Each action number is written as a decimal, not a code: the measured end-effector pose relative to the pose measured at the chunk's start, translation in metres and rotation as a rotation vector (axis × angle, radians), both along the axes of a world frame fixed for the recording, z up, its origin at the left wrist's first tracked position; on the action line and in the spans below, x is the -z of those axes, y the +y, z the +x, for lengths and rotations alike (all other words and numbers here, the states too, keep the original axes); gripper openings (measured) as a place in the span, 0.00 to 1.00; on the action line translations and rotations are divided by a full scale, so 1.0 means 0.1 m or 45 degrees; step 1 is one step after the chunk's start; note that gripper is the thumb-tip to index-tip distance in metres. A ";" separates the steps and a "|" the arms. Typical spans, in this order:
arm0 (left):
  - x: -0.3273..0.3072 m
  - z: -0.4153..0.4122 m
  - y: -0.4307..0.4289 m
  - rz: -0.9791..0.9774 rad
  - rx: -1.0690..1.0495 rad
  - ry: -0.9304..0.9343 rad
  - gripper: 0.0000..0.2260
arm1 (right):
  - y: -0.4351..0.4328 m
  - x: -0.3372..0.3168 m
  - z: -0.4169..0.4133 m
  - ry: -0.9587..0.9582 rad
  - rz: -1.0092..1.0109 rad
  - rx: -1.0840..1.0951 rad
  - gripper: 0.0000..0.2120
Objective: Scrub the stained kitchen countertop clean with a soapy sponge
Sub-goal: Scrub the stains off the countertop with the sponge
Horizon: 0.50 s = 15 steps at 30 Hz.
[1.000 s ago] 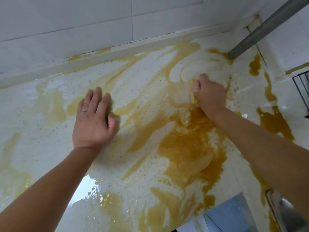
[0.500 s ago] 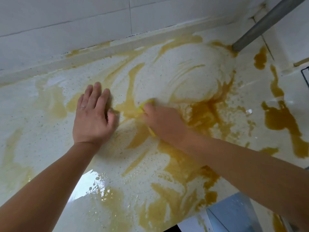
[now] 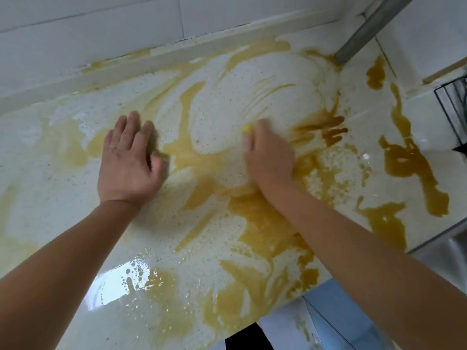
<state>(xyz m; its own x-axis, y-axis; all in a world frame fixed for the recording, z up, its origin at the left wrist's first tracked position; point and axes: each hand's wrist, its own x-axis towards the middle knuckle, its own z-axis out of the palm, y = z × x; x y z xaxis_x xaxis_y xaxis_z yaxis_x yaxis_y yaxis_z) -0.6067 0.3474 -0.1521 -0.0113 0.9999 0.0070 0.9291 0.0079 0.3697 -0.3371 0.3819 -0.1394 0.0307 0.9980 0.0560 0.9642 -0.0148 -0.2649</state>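
On the amber-stained desk (image 3: 58,188), the left hand (image 3: 129,160) lies spread flat at nine o'clock, likely bracing, while the right hand (image 3: 269,157) grips the sponge (image 3: 246,128) centrally.

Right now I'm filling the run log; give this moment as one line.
left hand flat on countertop | right hand holds yellow sponge | brown stains on right side

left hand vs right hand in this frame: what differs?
The left hand lies flat on the countertop, fingers straight, holding nothing; the right hand grips a yellow sponge, mostly hidden under it. The left hand is sharp and wears a ring; the right hand is blurred, with no ring visible. Both are down at the wet, stained countertop.
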 end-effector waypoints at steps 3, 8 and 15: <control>0.00 0.01 0.00 0.003 -0.001 0.012 0.29 | -0.59 -0.01 -0.21 0.064 -0.005 -0.592 0.09; -0.01 0.02 0.01 -0.001 0.005 0.021 0.28 | -0.24 0.00 0.81 -0.366 -0.075 -0.539 0.13; 0.06 0.03 -0.03 -0.026 0.052 0.162 0.27 | 0.33 0.02 0.82 -0.318 -0.021 0.277 0.20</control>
